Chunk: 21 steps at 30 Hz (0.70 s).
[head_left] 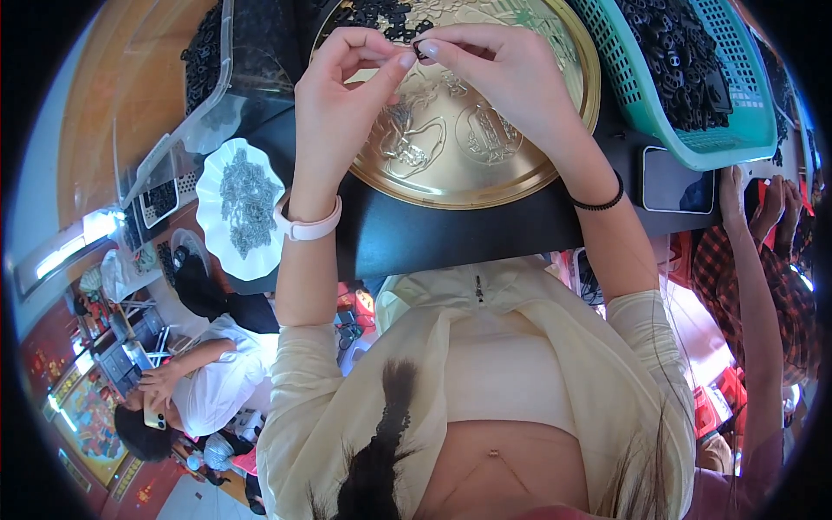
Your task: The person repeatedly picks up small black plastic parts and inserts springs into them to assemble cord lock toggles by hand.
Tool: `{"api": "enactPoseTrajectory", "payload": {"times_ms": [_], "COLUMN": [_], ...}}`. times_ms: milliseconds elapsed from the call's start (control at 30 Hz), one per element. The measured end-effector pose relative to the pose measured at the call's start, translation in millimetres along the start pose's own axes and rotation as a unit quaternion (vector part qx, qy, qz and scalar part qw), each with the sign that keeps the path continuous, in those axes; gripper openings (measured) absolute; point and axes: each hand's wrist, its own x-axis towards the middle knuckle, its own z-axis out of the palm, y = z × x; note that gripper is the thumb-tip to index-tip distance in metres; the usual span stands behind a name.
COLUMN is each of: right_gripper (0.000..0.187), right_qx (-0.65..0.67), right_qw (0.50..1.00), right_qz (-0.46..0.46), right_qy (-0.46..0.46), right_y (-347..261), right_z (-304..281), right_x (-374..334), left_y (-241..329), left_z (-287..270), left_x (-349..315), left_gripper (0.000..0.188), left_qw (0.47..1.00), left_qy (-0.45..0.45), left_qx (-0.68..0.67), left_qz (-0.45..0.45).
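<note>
Both hands up over gold tray [555, 147] mid-table: left hand [334, 104] & right hand [503, 74] fingers pinch a small black ring [419, 50] together; white plate [227, 247] at table's left edge.

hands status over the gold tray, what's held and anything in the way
Left hand and right hand raised together over the gold tray. Fingertips of both pinch one small black part. Nothing between hands and tray.
</note>
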Motion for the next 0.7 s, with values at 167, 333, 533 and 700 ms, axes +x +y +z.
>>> {"api": "enactPoseTrajectory", "payload": {"times_ms": [167,333,533,700], "right_gripper": [0.021,0.020,0.020,0.021], "right_qx": [-0.071,-0.052,-0.036,0.084], "right_qw": [0.997,0.998,0.998,0.994], "right_qz": [-0.015,0.021,0.023,0.063], "right_qy": [-0.007,-0.021,-0.035,-0.008], "right_y": [2,-3,5,20], "right_z": [4,4,6,6], "right_x": [-2,-2,-1,6], "left_y": [-14,-8,-14,-1], "left_z": [-5,-8,-10,-12], "left_x": [4,3,7,19], "left_gripper": [0.016,0.015,0.020,0.031], "left_qw": [0.997,0.995,0.991,0.989], "left_qy": [-0.039,-0.055,-0.090,-0.088], "left_qx": [0.064,-0.050,-0.063,-0.052], "left_qz": [0.000,-0.066,-0.074,-0.110]}}
